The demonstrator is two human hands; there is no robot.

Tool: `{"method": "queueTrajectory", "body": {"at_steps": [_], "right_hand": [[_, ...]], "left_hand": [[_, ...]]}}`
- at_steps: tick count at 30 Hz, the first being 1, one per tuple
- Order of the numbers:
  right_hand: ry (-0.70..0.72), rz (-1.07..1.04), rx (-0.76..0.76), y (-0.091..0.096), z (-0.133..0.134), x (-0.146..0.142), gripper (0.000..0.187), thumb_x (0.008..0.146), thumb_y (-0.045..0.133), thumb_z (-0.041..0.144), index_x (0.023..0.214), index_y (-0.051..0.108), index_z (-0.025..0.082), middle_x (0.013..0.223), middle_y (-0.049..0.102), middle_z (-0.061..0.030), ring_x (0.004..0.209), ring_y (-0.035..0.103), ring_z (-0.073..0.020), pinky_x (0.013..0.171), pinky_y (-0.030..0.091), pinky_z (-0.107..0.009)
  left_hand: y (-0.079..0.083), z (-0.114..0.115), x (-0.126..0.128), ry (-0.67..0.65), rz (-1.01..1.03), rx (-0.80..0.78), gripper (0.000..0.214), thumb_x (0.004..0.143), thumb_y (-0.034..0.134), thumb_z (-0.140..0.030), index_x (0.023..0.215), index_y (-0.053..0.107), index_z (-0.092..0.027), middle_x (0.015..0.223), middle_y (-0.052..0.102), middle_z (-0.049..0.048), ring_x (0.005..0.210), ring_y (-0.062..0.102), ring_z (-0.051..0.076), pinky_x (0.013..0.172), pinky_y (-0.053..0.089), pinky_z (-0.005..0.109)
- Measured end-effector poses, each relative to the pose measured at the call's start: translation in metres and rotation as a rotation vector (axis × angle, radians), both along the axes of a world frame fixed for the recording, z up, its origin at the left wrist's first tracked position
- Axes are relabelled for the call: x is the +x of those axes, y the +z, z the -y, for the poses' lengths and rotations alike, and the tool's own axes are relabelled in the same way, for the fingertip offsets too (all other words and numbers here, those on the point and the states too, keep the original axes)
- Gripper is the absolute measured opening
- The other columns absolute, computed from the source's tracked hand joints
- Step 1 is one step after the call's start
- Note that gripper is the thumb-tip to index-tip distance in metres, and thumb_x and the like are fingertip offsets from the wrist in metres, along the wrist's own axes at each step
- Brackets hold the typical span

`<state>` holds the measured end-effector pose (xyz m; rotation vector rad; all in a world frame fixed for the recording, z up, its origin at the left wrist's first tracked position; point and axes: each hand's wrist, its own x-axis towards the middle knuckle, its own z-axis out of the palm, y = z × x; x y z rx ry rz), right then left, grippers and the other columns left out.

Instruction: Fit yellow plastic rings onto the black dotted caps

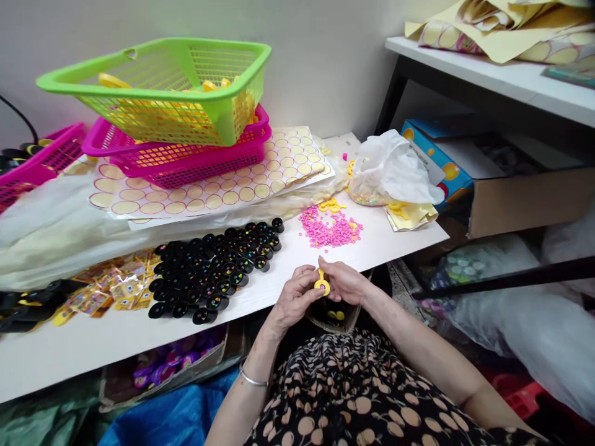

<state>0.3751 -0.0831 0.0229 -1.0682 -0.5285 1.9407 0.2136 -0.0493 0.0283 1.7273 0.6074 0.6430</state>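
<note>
Between my two hands, just past the table's front edge, is a small yellow plastic piece [321,284] with a round ring end and a pink centre. The fingers of my left hand [297,296] are closed on its ring end. My right hand [343,280] pinches at its narrow upper end. On the table ahead lies a pile of small pink beads [329,228], with a few loose yellow pieces [331,205] behind it. Below my hands, an open box [341,319] holds black and yellow parts.
Black cups [214,266] with coloured bits stand in rows on the left. Behind them are sticker sheets [195,199], a pink basket [195,167] and a green basket [153,93] of yellow pieces. A white plastic bag [390,164] and a blue carton [432,161] stand right.
</note>
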Motion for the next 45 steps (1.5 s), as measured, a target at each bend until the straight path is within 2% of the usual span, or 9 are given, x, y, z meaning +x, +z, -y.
{"method": "queueTrajectory", "body": {"at_steps": [3, 6, 14, 20, 25, 31, 39, 42, 45], "right_hand": [[0.138, -0.229, -0.086, -0.006, 0.002, 0.006, 0.039, 0.079, 0.053, 0.053, 0.077, 0.051, 0.014, 0.055, 0.058, 0.0013, 0.034, 0.049, -0.0072, 0.026, 0.029, -0.013], [0.162, -0.324, -0.025, -0.012, 0.007, 0.008, 0.025, 0.075, 0.065, 0.034, 0.08, 0.053, 0.013, 0.056, 0.059, 0.0017, 0.037, 0.052, -0.0066, 0.03, 0.035, -0.012], [0.314, -0.292, 0.094, -0.019, 0.017, 0.016, 0.043, 0.066, 0.075, 0.031, 0.098, 0.057, 0.007, 0.067, 0.065, -0.004, 0.055, 0.064, -0.013, 0.047, 0.053, -0.017], [0.245, -0.23, 0.162, -0.019, 0.02, 0.012, 0.046, 0.058, 0.077, 0.018, 0.1, 0.06, 0.008, 0.069, 0.063, -0.0004, 0.052, 0.06, -0.0094, 0.048, 0.052, -0.019], [0.233, -0.104, 0.218, -0.007, 0.022, 0.008, 0.049, 0.047, 0.078, 0.009, 0.095, 0.066, 0.009, 0.076, 0.062, 0.0006, 0.063, 0.057, -0.0086, 0.053, 0.047, -0.017], [0.238, -0.02, 0.278, 0.008, 0.026, 0.004, 0.054, 0.042, 0.08, 0.012, 0.094, 0.066, 0.011, 0.083, 0.063, 0.0002, 0.071, 0.056, -0.0105, 0.06, 0.043, -0.019], [0.158, -0.009, 0.354, -0.012, 0.039, -0.004, 0.054, 0.047, 0.079, 0.028, 0.097, 0.065, 0.013, 0.086, 0.061, -0.0011, 0.073, 0.054, -0.0126, 0.062, 0.041, -0.022], [0.464, 0.318, 0.371, -0.021, 0.042, 0.002, 0.056, 0.052, 0.075, 0.033, 0.104, 0.062, 0.015, 0.086, 0.061, -0.0011, 0.076, 0.055, -0.0152, 0.065, 0.042, -0.025], [0.759, 0.974, 0.408, -0.032, 0.04, 0.004, 0.049, 0.059, 0.07, 0.027, 0.105, 0.06, 0.015, 0.092, 0.063, -0.0072, 0.084, 0.057, -0.0211, 0.069, 0.043, -0.03]], "left_hand": [[0.0, 0.003, -0.002, -0.025, 0.027, -0.009, 0.025, 0.08, 0.059, -0.034, 0.095, 0.068, -0.017, 0.098, 0.063, 0.0091, 0.12, 0.038, 0.024, 0.105, 0.026, 0.041], [0.003, 0.005, -0.004, -0.07, 0.034, 0.002, 0.024, 0.08, 0.058, -0.032, 0.096, 0.068, -0.018, 0.1, 0.063, 0.0087, 0.121, 0.038, 0.024, 0.106, 0.025, 0.041], [0.003, 0.01, -0.003, -0.121, -0.033, -0.013, 0.024, 0.083, 0.054, -0.033, 0.095, 0.069, -0.019, 0.093, 0.065, 0.0078, 0.116, 0.042, 0.023, 0.104, 0.028, 0.041], [0.004, 0.011, -0.003, -0.143, -0.042, 0.051, 0.054, 0.057, 0.079, -0.033, 0.108, 0.064, -0.022, 0.107, 0.061, 0.0082, 0.116, 0.042, 0.024, 0.1, 0.034, 0.042], [0.01, 0.013, 0.0, -0.176, -0.082, 0.137, 0.03, 0.066, 0.073, -0.028, 0.095, 0.069, -0.02, 0.089, 0.067, 0.0053, 0.109, 0.047, 0.023, 0.102, 0.032, 0.042], [0.018, 0.014, 0.0, -0.24, -0.096, 0.275, 0.029, 0.07, 0.069, -0.023, 0.099, 0.066, -0.021, 0.095, 0.067, 0.0048, 0.109, 0.047, 0.023, 0.103, 0.03, 0.044], [0.021, 0.015, -0.006, -0.314, -0.14, 0.334, 0.033, 0.069, 0.07, -0.023, 0.102, 0.066, -0.023, 0.102, 0.066, 0.0035, 0.111, 0.047, 0.022, 0.106, 0.027, 0.045], [0.015, 0.009, -0.021, -0.138, -0.099, 0.33, 0.039, 0.062, 0.076, -0.031, 0.099, 0.066, -0.022, 0.106, 0.063, 0.0063, 0.11, 0.049, 0.023, 0.099, 0.036, 0.042], [0.001, -0.001, -0.038, 0.442, -0.156, 0.449, 0.026, 0.072, 0.067, -0.03, 0.096, 0.065, -0.019, 0.102, 0.062, 0.0087, 0.097, 0.055, 0.02, 0.084, 0.045, 0.035]]}}
